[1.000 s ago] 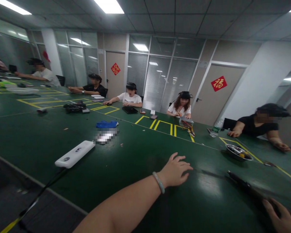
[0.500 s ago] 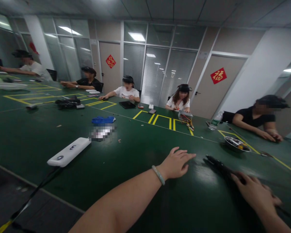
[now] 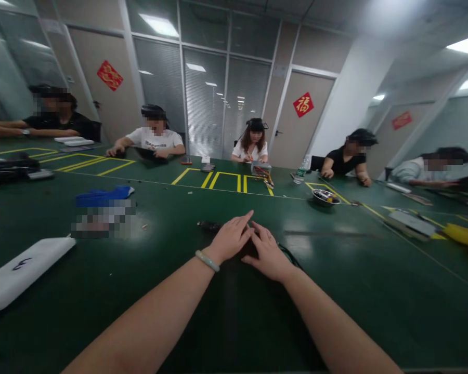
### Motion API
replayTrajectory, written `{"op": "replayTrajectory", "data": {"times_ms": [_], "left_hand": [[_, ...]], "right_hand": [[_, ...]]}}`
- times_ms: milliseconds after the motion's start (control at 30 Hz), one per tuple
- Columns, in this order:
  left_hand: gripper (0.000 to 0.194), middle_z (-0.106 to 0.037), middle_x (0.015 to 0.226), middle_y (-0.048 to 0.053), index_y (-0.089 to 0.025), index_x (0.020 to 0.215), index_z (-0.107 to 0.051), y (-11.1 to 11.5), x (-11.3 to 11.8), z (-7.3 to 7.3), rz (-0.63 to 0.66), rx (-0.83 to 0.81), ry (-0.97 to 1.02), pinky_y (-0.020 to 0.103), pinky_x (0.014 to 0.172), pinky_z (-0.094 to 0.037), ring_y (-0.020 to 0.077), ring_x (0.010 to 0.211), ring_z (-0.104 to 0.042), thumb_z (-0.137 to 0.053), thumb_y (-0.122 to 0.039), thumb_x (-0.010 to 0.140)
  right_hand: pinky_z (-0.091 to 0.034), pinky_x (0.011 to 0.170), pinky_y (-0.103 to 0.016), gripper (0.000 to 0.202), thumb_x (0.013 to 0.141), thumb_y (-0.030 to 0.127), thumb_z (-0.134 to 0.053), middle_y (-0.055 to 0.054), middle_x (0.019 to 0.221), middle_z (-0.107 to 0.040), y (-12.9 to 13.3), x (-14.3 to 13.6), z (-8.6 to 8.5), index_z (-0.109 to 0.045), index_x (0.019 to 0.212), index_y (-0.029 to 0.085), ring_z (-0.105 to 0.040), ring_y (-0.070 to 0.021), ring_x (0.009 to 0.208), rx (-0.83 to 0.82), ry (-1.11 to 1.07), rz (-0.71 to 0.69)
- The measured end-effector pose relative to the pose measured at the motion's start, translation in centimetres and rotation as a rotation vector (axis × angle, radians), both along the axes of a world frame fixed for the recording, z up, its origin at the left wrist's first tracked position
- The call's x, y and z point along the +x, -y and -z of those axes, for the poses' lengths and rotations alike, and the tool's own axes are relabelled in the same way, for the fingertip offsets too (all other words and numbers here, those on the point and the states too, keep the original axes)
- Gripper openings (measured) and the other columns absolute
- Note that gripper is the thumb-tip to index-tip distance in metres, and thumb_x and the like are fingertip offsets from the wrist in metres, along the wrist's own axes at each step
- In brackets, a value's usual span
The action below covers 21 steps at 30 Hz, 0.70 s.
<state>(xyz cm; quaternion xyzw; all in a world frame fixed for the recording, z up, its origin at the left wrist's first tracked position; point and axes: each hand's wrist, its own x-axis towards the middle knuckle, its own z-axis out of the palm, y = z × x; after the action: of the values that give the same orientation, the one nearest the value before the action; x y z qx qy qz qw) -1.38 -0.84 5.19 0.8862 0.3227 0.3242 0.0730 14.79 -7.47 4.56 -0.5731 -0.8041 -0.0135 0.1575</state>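
"Two bare hands over one green tabletop [image 3: 171,322]. What are they on?"

"A slim black object [image 3: 208,226]. Its end pokes out left of the left hand [image 3: 233,239]; the rest is mostly hidden beneath that hand and the right hand [image 3: 271,251]. A dark cord [image 3: 292,256] shows by the right wrist."

"Are the fingers clenched on it?"

"Can't tell. They're stretched and slightly bent, fingertips nearly meeting, and the backs of the hands hide any grip."

"And the surface around?"

"Glossy, with light reflected in it, and yellow tape outlines [image 3: 239,183] along the far half. On the left, a white block [image 3: 29,270] marked 3, with a blue cloth item [image 3: 101,197] beyond it. Farther right, a metal bowl [image 3: 320,203] holding small things, near a clear bottle [image 3: 301,171]."

"The room?"

"Five people [image 3: 156,137] sit across the table, before glass panels [image 3: 205,98] with blinds and beige doors [image 3: 308,132] bearing red diamond signs [image 3: 304,104]."
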Motion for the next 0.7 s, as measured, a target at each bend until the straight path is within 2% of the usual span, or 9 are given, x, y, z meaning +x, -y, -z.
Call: {"op": "replayTrajectory", "data": {"times_ms": [33,100,167,233,333,433,700], "left_hand": [[0.049,-0.044,0.143,0.005,-0.025,0.146,-0.027,-0.2,0.1,0.2,0.0,-0.004,-0.007,0.039,0.107,-0.034,0.02,0.126,-0.044,-0.031,-0.039,0.099],[0.049,-0.047,0.141,0.005,-0.026,0.144,-0.032,-0.3,0.4,0.6,0.039,-0.001,-0.049,0.039,0.107,-0.034,0.0204,0.126,-0.045,-0.036,-0.041,0.098],[0.049,-0.048,0.139,0.004,-0.028,0.14,-0.039,-0.4,0.9,1.1,0.097,0.014,-0.117,0.04,0.108,-0.033,0.0214,0.126,-0.045,-0.047,-0.04,0.093],[0.049,-0.049,0.138,0.003,-0.03,0.136,-0.044,-0.4,1.3,1.5,0.117,0.025,-0.18,0.041,0.108,-0.031,0.0225,0.125,-0.045,-0.055,-0.036,0.089],[0.048,-0.053,0.134,0.002,-0.032,0.134,-0.045,-0.5,1.7,1.8,0.089,0.02,-0.225,0.041,0.104,-0.034,0.0226,0.12,-0.05,-0.057,-0.031,0.088],[0.046,-0.056,0.129,0.002,-0.032,0.133,-0.046,-0.6,1.7,1.8,0.087,0.017,-0.247,0.04,0.099,-0.038,0.0229,0.114,-0.053,-0.057,-0.032,0.089],[0.046,-0.06,0.123,-0.001,-0.034,0.127,-0.052,-1.6,0.1,0.5,0.083,-0.089,-0.327,0.036,0.097,-0.039,0.023,0.11,-0.056,-0.064,-0.036,0.083]], "right_hand": [[-0.025,0.107,-0.043,0.076,0.079,0.045,-0.062,-0.01,0.145,-0.033,0.5,1.5,-0.7,-0.029,0.145,0.026,-0.028,-0.0262,0.133,0.008,-0.031,0.027],[-0.034,0.1,-0.039,0.058,0.082,0.042,-0.059,-0.008,0.129,-0.049,1.4,4.6,-2.0,-0.045,0.135,0.025,-0.045,-0.0232,0.119,-0.006,-0.089,0.147],[-0.041,0.087,-0.033,0.035,0.085,0.043,-0.056,-0.006,0.108,-0.059,1.9,7.0,-2.9,-0.062,0.114,0.024,-0.055,-0.0196,0.099,-0.096,-0.119,0.28],[-0.042,0.074,-0.028,0.026,0.085,0.045,-0.056,-0.003,0.092,-0.063,2.0,8.4,-3.0,-0.068,0.095,0.024,-0.058,-0.0173,0.084,-0.232,-0.115,0.367],[-0.04,0.065,-0.026,0.025,0.076,0.047,-0.066,-0.001,0.084,-0.065,2.0,8.5,-2.6,-0.069,0.087,0.026,-0.058,-0.0172,0.078,-0.398,-0.072,0.407],[-0.04,0.063,-0.026,0.031,0.068,0.045,-0.073,-0.001,0.089,-0.065,2.2,7.8,-2.1,-0.067,0.091,0.026,-0.059,-0.0179,0.08,-0.428,-0.016,0.409],[-0.042,0.069,-0.028,0.008,0.077,0.023,-0.064,-0.005,0.09,-0.065,2.9,7.1,-1.7,-0.066,0.084,0.021,-0.059,-0.0185,0.081,-0.377,0.078,0.417]]}}
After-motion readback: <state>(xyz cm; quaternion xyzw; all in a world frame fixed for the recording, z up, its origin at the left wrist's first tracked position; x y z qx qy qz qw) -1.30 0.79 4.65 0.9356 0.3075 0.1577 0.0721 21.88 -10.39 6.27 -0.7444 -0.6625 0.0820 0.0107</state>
